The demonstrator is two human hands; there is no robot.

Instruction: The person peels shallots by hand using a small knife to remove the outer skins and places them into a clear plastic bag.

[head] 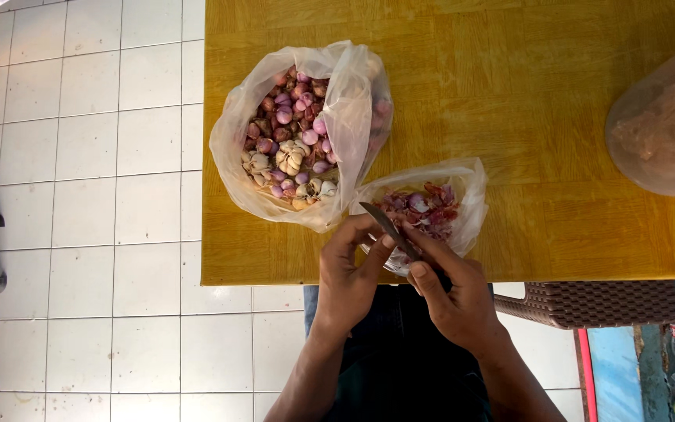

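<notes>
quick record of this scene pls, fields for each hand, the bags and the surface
left hand: pinching a small item, hidden by fingers
right hand: gripping a dark-bladed knife
large clear plastic bag: open, whole purple shallots and pale garlic bulbs
small clear plastic bag: open, reddish peelings
surface: yellow wooden table, both bags on it

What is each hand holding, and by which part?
Right hand grips a knife by its handle; left hand pinches something small at the blade, too hidden to identify.
</notes>
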